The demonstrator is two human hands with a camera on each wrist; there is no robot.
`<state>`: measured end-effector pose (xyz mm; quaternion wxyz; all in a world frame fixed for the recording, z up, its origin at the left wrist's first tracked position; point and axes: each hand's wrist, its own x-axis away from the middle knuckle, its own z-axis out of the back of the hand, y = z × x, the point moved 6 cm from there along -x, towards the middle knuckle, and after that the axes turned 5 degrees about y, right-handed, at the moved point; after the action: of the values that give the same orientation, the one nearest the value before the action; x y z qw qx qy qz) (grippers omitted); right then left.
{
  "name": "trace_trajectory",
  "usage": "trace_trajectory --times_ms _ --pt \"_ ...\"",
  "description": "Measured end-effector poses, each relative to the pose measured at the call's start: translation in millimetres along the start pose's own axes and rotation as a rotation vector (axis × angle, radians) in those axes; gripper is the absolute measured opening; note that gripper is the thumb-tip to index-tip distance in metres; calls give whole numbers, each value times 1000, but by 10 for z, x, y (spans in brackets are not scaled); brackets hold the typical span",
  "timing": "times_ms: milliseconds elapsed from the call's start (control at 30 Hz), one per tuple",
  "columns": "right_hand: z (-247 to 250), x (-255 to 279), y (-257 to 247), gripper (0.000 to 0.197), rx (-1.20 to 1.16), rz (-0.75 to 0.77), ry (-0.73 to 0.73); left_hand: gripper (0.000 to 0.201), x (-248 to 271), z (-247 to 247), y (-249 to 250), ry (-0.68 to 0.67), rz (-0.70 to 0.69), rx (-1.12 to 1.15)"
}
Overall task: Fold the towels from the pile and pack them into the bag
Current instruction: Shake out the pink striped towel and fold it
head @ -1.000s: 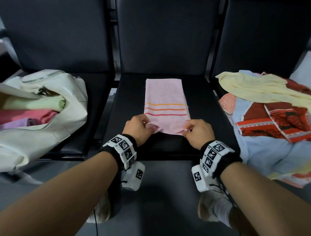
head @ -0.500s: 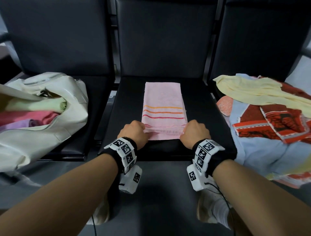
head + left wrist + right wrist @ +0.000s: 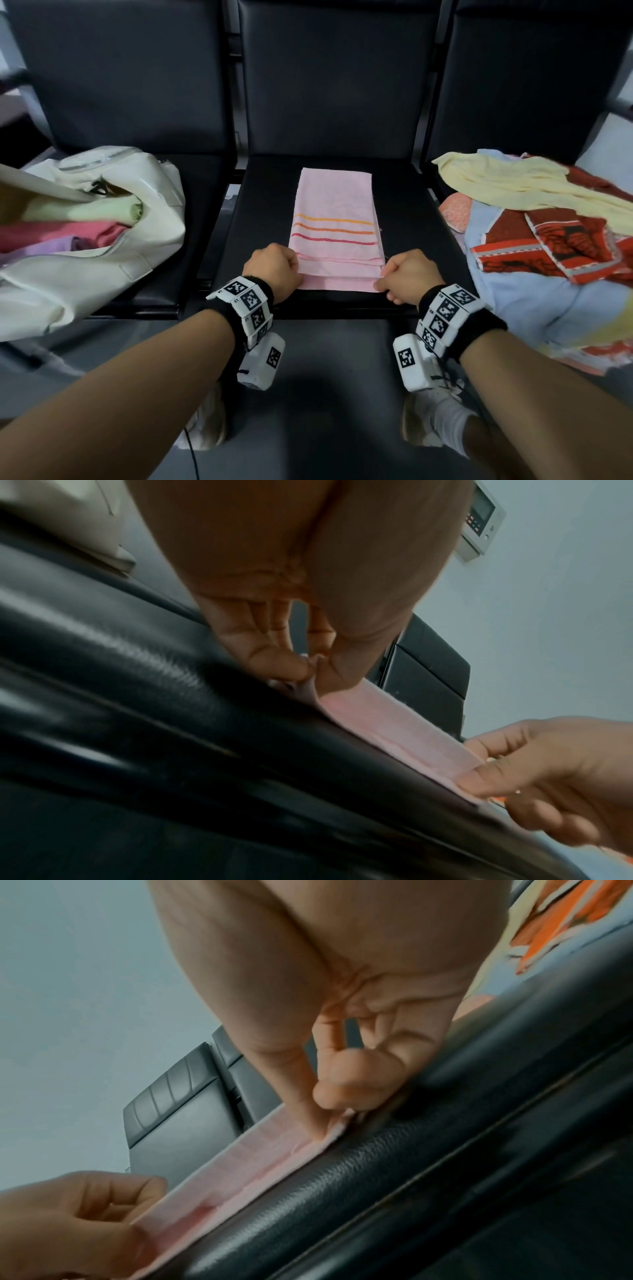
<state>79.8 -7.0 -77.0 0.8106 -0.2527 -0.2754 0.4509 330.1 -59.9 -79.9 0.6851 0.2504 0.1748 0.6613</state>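
Pink towel (image 3: 334, 222) lies flat on middle seat (image 3: 404, 219), long axis running away from the person, three stripes (yellow, orange, red) across it near the front; near end shows several stacked layers, edges stepped; left hand (image 3: 274, 272) at near-left corner, grip pinching the towel edge between thumb and fingers (image 3: 274, 664); right hand (image 3: 407, 274) at near-right corner, grip likewise pinching the layered edge, thumb pressing down on it (image 3: 308, 1112); both hands sit at the seat's front edge, towel between them; cream bag (image 3: 113, 246) on left seat, mouth open, holding green, pink and lilac folded towels (image 3: 85, 222); pile of unfolded towels (image 3: 541, 240) on right seat, pale yellow one on top, red patterned and light blue under it; marker bands on both wrists (image 3: 248, 308).
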Motion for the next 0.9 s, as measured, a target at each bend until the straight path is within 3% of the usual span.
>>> trace_trajectory --times_ms 200,467,600,700,800,900 --pt "56 58 37 8 -45 60 47 17 58 50 -10 30 -42 -16" --pt "31 138 29 8 193 190 90 11 68 34 -32 -52 -17 -61" --pt "-36 191 -49 30 320 281 51 21 95 3 28 -104 -67 -178" --pt "-83 198 -100 46 253 344 43 20 82 -11 18 -138 -42 -144" --pt "4 108 -142 30 70 300 138 11 12 55 -14 -64 24 14" --pt "59 9 -197 27 106 285 178 11 -91 183 -11 84 32 88"
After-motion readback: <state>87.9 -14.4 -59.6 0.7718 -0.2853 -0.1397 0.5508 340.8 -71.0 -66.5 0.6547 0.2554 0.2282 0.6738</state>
